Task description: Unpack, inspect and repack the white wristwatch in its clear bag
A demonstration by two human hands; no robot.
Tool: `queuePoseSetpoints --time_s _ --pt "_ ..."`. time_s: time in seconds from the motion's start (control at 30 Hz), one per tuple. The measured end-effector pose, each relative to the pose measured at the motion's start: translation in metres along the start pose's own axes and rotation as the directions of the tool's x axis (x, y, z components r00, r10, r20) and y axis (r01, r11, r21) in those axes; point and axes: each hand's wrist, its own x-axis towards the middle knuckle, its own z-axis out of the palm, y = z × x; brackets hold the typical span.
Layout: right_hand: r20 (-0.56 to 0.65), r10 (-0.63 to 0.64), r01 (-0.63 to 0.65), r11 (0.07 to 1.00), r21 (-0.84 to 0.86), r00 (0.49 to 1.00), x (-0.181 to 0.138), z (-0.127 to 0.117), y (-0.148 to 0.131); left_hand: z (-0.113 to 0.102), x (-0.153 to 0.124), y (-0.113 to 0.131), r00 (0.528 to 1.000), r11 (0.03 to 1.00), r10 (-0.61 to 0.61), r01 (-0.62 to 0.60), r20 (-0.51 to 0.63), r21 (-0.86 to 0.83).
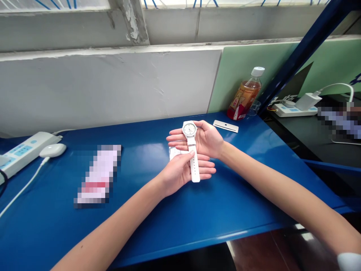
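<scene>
A white wristwatch (189, 129) with a round pale dial lies across both palms, its strap hanging toward me. My left hand (179, 171) is palm up, with the thumb pressing the perforated strap against the fingers beneath it. Farther back, my right hand (210, 138) supports the watch head, with the thumb at the edge of the case and the fingers stretched out behind it. Partly hidden behind my left hand is a small whitish object (172, 152) on the blue table (146, 150); its kind cannot be made out.
On the left lie a blurred-out phone-like slab (98, 175), a power strip (26, 148) and a white rounded charger (53, 150) with its cable. A drink bottle (244, 96) and a flat white strip (225, 126) are at the back right, near a blue post (304, 49).
</scene>
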Motion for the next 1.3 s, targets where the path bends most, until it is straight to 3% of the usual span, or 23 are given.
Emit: queuePoseSetpoints --time_s 0.23,0.5,0.57,0.7,0.77,1.03,1.3 --pt "-0.021 -0.055 0.056 0.998 0.036 0.998 -0.0009 -0.0005 -0.0008 -0.0013 -0.0008 -0.0007 0.999 0.999 0.043 -0.043 0.003 -0.011" --pt "-0.219 -0.240 0.248 0.969 0.012 0.946 0.0015 -0.0024 0.0002 -0.0029 0.0005 0.0001 0.993 0.994 0.113 -0.112 -0.031 0.019" --pt "-0.188 -0.232 0.231 0.972 -0.027 0.954 0.0013 -0.0031 0.0022 -0.0037 0.0012 -0.0009 0.993 0.993 0.116 -0.115 -0.024 0.015" --pt "0.035 -0.129 0.131 0.989 -0.071 0.991 -0.0010 -0.0015 0.0043 -0.0039 0.0011 -0.0024 0.996 0.995 0.088 -0.089 0.017 0.035" --pt "0.082 -0.099 0.106 0.991 -0.083 0.992 -0.0022 0.0001 0.0032 -0.0032 0.0004 -0.0026 0.997 0.997 0.063 -0.066 0.054 0.042" --pt "0.020 -0.064 0.066 0.992 -0.103 0.998 -0.0019 -0.0023 -0.0043 -0.0041 -0.0005 -0.0022 0.991 0.993 0.115 -0.117 0.074 0.019" --pt "0.042 -0.022 0.024 0.998 -0.066 0.999 0.0006 -0.0072 -0.0020 -0.0080 0.0011 -0.0039 0.987 0.998 0.068 -0.069 0.148 0.000"
